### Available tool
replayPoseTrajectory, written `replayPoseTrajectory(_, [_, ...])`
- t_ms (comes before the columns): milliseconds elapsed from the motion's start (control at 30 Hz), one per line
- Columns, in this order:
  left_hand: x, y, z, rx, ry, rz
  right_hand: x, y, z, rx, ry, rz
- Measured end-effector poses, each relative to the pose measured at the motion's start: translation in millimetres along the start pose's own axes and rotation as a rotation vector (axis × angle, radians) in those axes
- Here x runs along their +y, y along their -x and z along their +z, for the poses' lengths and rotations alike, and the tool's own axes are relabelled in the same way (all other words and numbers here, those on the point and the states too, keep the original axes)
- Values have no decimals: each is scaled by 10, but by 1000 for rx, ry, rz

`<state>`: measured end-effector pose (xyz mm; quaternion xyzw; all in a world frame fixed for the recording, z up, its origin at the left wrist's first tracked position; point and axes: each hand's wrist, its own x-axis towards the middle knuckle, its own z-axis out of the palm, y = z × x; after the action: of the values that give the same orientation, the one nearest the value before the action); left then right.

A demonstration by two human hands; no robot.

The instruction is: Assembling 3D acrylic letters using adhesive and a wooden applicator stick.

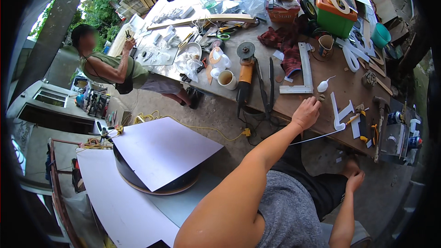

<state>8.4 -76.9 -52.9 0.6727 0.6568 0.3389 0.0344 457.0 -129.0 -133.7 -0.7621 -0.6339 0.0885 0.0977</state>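
Note:
My left hand (pixel 307 113) reaches over the near edge of the workbench, its fingers pinched on a small brown roundish piece (pixel 321 97). Just beyond it lies a small white squeeze bottle (pixel 323 85) with a thin bent spout. White cut-out letter-like pieces (pixel 339 113) lie to its right, one at the bench edge. Farther left is a white right-angled frame piece (pixel 305 66). My right hand (pixel 354 182) hangs low beside my leg and foot, away from the bench; its fingers are partly hidden and nothing shows in them.
An orange angle grinder (pixel 245 73), a cup (pixel 227 79) and a red cloth (pixel 288 48) lie on the bench. A hammer (pixel 379 124) and yellow cutters (pixel 363 126) sit at the right. White sheets (pixel 165 149) are on my left. Another person (pixel 115 66) stands at the far left.

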Motion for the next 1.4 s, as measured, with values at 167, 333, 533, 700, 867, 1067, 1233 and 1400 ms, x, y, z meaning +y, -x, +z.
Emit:
replayPoseTrajectory(167, [-27,-19,-62,-10,84,10,-70,21,-15,18,16,7])
replayPoseTrajectory(333, [2,83,-355,-52,311,40,-208,86,-47,40,86,-68])
replayPoseTrajectory(533, [-137,515,-1028,-512,412,-308,-389,117,-155,57,25,-29])
replayPoseTrajectory(700, [-449,936,-1041,-804,357,-519,-347,110,-148,78,7,-28])
replayPoseTrajectory(867, [-529,1059,-727,-808,238,-507,-405,148,-192,67,-6,-8])
replayPoseTrajectory(1067, [-757,1248,-232,-704,307,-637,-372,184,-196,92,-49,7])
replayPoseTrajectory(1233, [-832,1253,19,-573,486,-922,-460,183,-258,77,-34,-6])
replayPoseTrajectory(1400, [-878,1284,238,-285,778,-1078,-509,176,-256,99,-37,-16])
